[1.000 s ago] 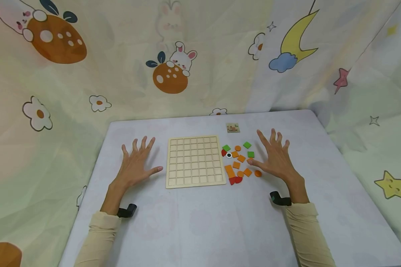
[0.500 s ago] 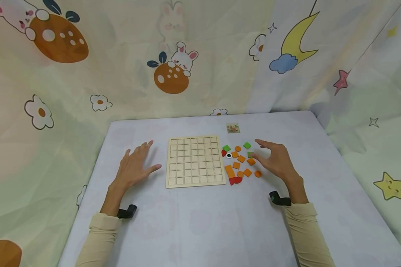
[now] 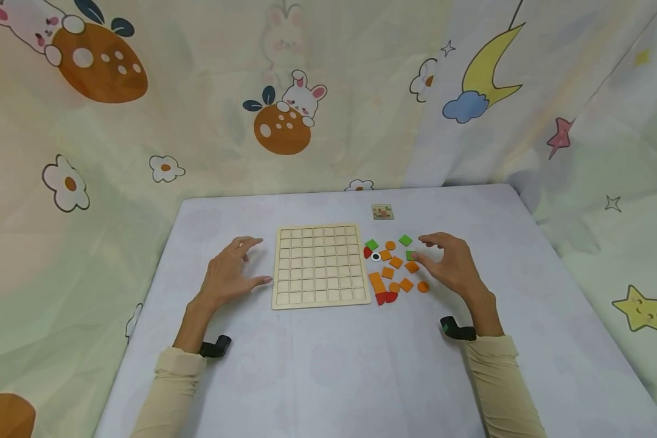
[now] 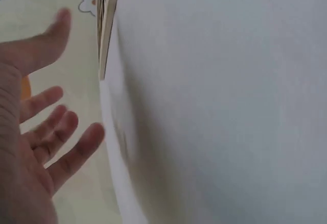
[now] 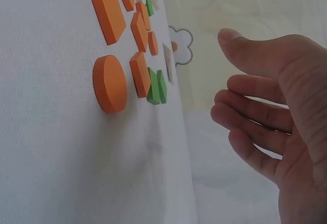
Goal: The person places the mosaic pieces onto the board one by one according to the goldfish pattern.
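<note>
Left of the board (image 3: 320, 265), the left hand (image 3: 227, 274) has been brought nearer and relaxed from a wide spread; by the pieces (image 3: 396, 262), the right hand (image 3: 451, 263) has been narrowed likewise. Nothing is gripped by either. With pieces scattered along the board's right side, work is judged barely begun. No writing can be read on the card (image 3: 383, 212).

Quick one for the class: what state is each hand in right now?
Left hand: open, holding nothing, beside the grid board.
Right hand: open, holding nothing, near the coloured pieces.
</note>
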Available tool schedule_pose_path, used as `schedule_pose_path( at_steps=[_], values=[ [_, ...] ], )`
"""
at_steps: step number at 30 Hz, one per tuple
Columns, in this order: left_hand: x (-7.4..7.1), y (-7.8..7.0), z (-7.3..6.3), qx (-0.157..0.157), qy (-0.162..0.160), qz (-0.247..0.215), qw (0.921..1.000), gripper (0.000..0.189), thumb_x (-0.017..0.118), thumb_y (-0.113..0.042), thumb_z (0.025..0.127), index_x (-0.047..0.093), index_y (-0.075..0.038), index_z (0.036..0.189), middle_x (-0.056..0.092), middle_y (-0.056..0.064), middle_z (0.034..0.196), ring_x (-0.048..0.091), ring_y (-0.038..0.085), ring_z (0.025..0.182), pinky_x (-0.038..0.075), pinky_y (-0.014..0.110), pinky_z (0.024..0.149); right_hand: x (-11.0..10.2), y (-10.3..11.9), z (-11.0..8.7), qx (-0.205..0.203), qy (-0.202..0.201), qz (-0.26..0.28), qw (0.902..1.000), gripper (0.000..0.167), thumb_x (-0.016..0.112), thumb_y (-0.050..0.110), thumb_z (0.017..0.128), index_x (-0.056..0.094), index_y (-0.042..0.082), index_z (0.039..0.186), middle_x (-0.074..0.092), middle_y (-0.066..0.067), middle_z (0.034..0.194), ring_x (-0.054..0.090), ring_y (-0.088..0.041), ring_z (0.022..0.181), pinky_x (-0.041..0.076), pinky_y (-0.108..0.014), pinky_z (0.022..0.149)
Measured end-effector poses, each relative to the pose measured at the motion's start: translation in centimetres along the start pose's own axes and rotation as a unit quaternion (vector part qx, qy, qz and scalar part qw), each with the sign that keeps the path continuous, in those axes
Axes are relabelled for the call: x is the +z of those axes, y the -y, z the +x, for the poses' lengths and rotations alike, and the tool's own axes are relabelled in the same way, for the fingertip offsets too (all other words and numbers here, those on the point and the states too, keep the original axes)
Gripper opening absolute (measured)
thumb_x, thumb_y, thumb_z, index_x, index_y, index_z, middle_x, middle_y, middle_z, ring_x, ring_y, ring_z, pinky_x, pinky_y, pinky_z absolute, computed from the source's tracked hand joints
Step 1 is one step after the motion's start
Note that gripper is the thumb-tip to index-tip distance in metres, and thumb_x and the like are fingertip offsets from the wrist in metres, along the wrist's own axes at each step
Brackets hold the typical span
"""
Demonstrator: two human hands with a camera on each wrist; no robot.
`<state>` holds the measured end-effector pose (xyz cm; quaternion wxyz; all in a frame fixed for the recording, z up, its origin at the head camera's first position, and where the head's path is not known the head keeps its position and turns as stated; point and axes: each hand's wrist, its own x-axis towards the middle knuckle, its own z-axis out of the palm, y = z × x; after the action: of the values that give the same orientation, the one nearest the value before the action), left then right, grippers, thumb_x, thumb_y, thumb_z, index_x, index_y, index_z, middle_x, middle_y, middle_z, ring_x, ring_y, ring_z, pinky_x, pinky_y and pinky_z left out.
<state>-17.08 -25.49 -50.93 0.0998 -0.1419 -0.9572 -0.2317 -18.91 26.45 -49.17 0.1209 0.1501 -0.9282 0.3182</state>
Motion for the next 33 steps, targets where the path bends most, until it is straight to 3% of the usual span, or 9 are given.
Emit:
schedule_pose_path(
  at_steps=[4,10,23,33],
  values=[
    [0.7,0.3,0.5,0.008,0.057,-0.028,0.9979,0.114,0.104,-0.051,0.067,0.051,-0.020,0.163,0.048,0.002,0.169,0.060,0.024,0.115,0.052,0.049,0.090,0.1,-0.1,0.0,-0.002,0.004,0.007,1.0000,0.045,0.090,0.008,0.089,0.075,-0.006,0.128,0.077,-0.027,0.123,0.071,-0.043,0.110,0.055,-0.062,0.095],
    [1.4,0.8,0.9,0.035,0.104,-0.047,0.9928,0.131,0.104,-0.055,0.062,0.040,-0.021,0.170,0.042,0.000,0.176,0.051,0.026,0.123,0.046,0.049,0.106,0.3,-0.3,0.0,-0.003,0.011,0.014,0.9998,0.047,0.092,0.007,0.088,0.074,-0.006,0.130,0.077,-0.026,0.125,0.070,-0.043,0.111,0.055,-0.062,0.096],
    [2.0,0.9,0.9,0.037,0.128,-0.041,0.9902,0.125,0.102,-0.056,0.063,0.045,-0.017,0.168,0.046,0.006,0.174,0.048,0.024,0.107,0.042,0.042,0.092,1.0,-0.2,0.5,0.017,0.042,0.024,0.9987,0.048,0.090,0.008,0.090,0.073,-0.005,0.132,0.076,-0.026,0.127,0.068,-0.042,0.115,0.054,-0.063,0.100],
    [2.2,1.0,0.8,0.031,0.133,-0.051,0.9893,0.124,0.102,-0.055,0.066,0.044,-0.019,0.169,0.044,0.005,0.176,0.048,0.025,0.110,0.040,0.048,0.097,2.3,-0.8,1.4,0.010,0.045,0.043,0.9980,0.041,0.088,0.005,0.091,0.076,-0.005,0.128,0.078,-0.023,0.122,0.069,-0.038,0.110,0.054,-0.058,0.100]
  ],
)
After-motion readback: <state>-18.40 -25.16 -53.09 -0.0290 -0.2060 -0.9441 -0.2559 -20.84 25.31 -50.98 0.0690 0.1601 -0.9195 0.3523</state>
